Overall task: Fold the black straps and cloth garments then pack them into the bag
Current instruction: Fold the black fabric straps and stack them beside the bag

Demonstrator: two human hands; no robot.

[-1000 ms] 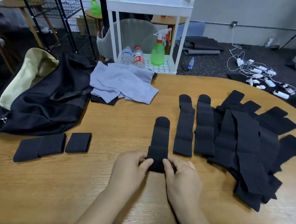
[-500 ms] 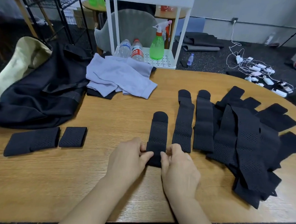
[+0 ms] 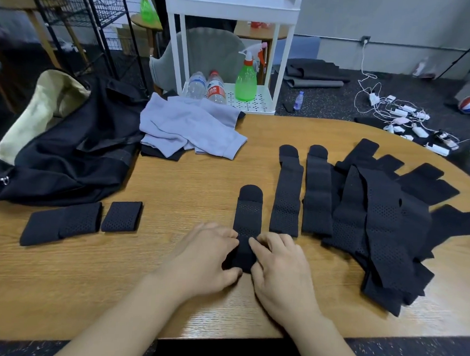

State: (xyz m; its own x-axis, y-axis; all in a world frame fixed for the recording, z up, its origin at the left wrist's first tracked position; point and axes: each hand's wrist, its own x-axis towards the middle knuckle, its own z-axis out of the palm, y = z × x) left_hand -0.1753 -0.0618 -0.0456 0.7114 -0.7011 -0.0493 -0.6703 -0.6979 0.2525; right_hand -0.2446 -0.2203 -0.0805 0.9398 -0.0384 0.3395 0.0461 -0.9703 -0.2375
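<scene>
1. Head view, nearest: left hand point(image 3: 210, 254) and right hand point(image 3: 279, 266), fingers curled, pinching near end of one black strap point(image 3: 247, 220) from either side, likely to roll it evenly.
2. Left: folded straps point(image 3: 81, 220) parked beside bag point(image 3: 65, 151), ready for packing.
3. Right: unfolded straps point(image 3: 377, 219) heaped within reach.
4. Farther: grey garments point(image 3: 190, 128) awaiting folding.
</scene>
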